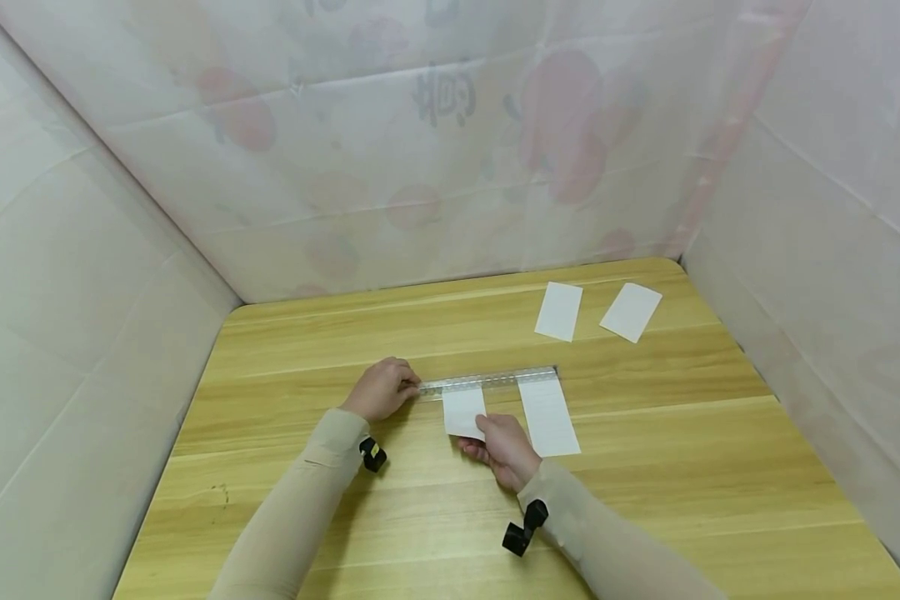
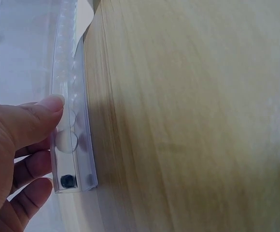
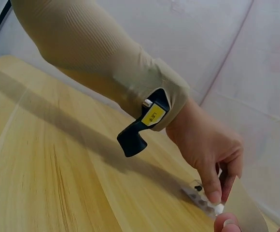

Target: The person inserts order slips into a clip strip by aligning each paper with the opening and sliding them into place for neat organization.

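A clear plastic ticket rail [image 1: 499,381] with round pieces along it lies across the table. My left hand [image 1: 378,390] pinches its left end; the left wrist view shows the thumb on top of the rail [image 2: 72,116] and other fingers beside it. My right hand [image 1: 506,450] pinches the lower right part of a white paper slip [image 1: 462,410], whose upper edge meets the rail. The slip [image 3: 245,208] bends slightly in the right wrist view. Another white slip [image 1: 551,417] lies with its upper edge at the rail's right end.
Two more white slips, one upright [image 1: 559,312] and one tilted [image 1: 632,312], lie at the back right of the wooden table [image 1: 390,517]. Pale printed sheets [image 1: 420,158] enclose its back and sides. A black camera mount sits on each wrist.
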The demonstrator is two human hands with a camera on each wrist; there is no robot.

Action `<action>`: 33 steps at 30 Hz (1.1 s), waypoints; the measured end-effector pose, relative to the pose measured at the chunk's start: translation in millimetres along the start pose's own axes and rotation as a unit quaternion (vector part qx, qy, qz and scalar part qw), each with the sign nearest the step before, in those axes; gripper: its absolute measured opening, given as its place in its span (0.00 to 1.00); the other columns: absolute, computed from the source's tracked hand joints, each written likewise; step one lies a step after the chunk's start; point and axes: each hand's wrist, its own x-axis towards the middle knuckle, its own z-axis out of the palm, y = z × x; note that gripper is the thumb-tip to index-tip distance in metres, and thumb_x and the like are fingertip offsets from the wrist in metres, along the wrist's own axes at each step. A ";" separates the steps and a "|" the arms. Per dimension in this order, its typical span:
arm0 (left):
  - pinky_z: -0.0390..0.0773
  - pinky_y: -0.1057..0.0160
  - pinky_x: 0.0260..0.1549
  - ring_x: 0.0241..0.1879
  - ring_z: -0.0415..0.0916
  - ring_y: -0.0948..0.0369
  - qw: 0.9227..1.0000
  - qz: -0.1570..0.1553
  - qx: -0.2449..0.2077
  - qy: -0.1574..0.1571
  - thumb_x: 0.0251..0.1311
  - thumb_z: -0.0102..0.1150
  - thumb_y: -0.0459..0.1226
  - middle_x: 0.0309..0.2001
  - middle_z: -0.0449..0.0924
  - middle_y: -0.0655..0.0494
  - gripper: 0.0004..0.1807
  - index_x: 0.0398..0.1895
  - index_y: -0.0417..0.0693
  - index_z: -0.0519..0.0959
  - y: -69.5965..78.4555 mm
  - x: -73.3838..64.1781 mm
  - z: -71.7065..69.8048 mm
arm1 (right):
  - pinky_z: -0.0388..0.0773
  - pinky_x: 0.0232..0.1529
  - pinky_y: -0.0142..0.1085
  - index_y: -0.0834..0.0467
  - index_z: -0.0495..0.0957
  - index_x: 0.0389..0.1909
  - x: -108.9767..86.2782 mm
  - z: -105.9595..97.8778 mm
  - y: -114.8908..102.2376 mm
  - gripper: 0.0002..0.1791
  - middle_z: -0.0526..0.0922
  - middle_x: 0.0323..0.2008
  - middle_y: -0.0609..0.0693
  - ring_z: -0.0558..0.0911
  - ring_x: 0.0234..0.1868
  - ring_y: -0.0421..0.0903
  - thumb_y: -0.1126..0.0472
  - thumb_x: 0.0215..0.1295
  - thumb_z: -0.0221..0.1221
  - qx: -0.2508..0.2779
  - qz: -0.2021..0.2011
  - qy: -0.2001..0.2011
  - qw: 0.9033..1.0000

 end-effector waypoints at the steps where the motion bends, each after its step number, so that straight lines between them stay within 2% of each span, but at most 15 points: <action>1: 0.74 0.65 0.40 0.37 0.73 0.66 1.000 -0.001 0.001 0.000 0.53 0.64 0.42 0.33 0.78 0.66 0.07 0.35 0.54 0.84 -0.1 -0.2 0.3 | 0.76 0.27 0.30 0.74 0.68 0.49 0.0 0.1 0.0 0.19 0.81 0.29 0.60 0.79 0.26 0.42 0.62 0.72 0.39 0.001 -0.001 0.001 1.000; 16: 0.74 0.63 0.42 0.38 0.74 0.65 1.000 0.004 -0.007 0.001 0.53 0.65 0.41 0.34 0.79 0.66 0.06 0.34 0.53 0.84 0.3 0.2 0.1 | 0.75 0.27 0.30 0.74 0.68 0.48 -3.5 -1.2 -1.5 0.19 0.80 0.28 0.59 0.79 0.26 0.42 0.61 0.72 0.40 0.001 -0.016 0.006 1.000; 33: 0.74 0.63 0.42 0.37 0.74 0.65 1.000 0.006 -0.013 0.002 0.53 0.65 0.40 0.33 0.78 0.66 0.06 0.35 0.53 0.84 -1.8 0.3 0.0 | 0.77 0.29 0.33 0.75 0.67 0.50 -1.0 -2.3 1.2 0.19 0.79 0.35 0.61 0.80 0.26 0.45 0.62 0.72 0.40 -0.002 -0.025 0.031 0.999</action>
